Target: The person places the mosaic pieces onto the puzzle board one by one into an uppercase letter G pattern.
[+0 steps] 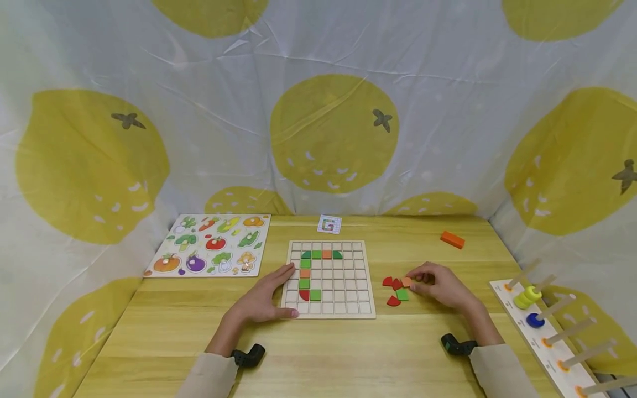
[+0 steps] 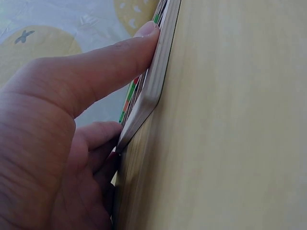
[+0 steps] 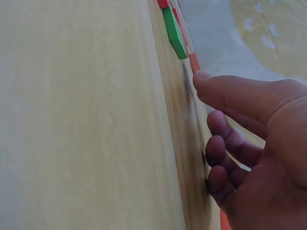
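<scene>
A wooden grid board [image 1: 343,293] lies mid-table, bearing several green, orange and red tiles laid out in an angular C shape. My left hand [image 1: 259,300] rests at its left side, the thumb [image 2: 115,67] on the near-left corner and the fingers against the left edge. To the right of the board, my right hand [image 1: 443,284] pinches an orange square tile [image 1: 407,282] between thumb and forefinger, low at the tabletop. Beside that tile lie a green square tile [image 1: 402,295] and red quarter-round tiles [image 1: 393,301]. The right forefinger is mostly hidden in the right wrist view.
Behind the board lies a small pattern card [image 1: 329,224]. A vegetable knob puzzle [image 1: 209,246] is at the back left, an orange block [image 1: 452,240] at the back right. A pegged stacking board [image 1: 544,345] with rings stands along the right edge. A lemon-print curtain [image 1: 338,50] hangs behind.
</scene>
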A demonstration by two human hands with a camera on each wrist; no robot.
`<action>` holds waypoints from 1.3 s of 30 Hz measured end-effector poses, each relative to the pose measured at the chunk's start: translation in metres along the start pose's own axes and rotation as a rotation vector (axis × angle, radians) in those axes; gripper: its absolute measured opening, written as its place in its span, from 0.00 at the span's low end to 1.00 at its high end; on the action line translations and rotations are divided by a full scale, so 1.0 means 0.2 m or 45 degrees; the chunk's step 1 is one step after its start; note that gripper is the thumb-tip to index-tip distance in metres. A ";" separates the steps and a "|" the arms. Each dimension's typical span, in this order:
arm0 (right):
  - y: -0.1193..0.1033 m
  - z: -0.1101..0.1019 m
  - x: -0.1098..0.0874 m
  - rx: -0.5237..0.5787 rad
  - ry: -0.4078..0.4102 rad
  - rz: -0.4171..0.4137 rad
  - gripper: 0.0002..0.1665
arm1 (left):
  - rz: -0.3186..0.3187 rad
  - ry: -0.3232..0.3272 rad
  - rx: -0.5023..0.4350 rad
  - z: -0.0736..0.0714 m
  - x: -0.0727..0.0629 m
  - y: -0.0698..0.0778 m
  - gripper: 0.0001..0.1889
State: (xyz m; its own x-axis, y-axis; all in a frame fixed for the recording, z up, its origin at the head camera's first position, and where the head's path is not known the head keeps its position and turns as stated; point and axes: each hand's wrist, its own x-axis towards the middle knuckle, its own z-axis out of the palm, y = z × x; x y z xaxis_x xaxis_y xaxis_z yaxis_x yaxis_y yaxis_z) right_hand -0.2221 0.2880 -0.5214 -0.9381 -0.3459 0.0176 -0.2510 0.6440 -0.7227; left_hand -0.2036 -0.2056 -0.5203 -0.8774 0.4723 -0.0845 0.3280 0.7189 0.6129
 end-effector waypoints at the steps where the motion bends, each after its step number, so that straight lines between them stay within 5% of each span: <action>1: 0.00 0.00 0.00 -0.002 0.006 0.002 0.12 | -0.001 0.001 0.001 0.00 0.00 0.00 0.59; 22: -0.19 0.06 0.04 0.026 0.136 -0.018 0.15 | -0.006 0.010 -0.014 0.00 0.00 0.01 0.59; 39: -0.35 0.22 0.13 0.135 0.078 -0.074 0.13 | -0.016 0.008 -0.008 -0.01 -0.01 0.02 0.59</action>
State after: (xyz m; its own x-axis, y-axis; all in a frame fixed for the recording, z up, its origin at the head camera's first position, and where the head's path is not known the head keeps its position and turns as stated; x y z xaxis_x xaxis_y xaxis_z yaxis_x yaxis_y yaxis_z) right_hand -0.2186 0.2046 -0.5012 -0.9363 -0.3362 0.1013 -0.2817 0.5473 -0.7881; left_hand -0.2007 -0.2041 -0.5164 -0.8837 0.4599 -0.0871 0.3149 0.7217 0.6165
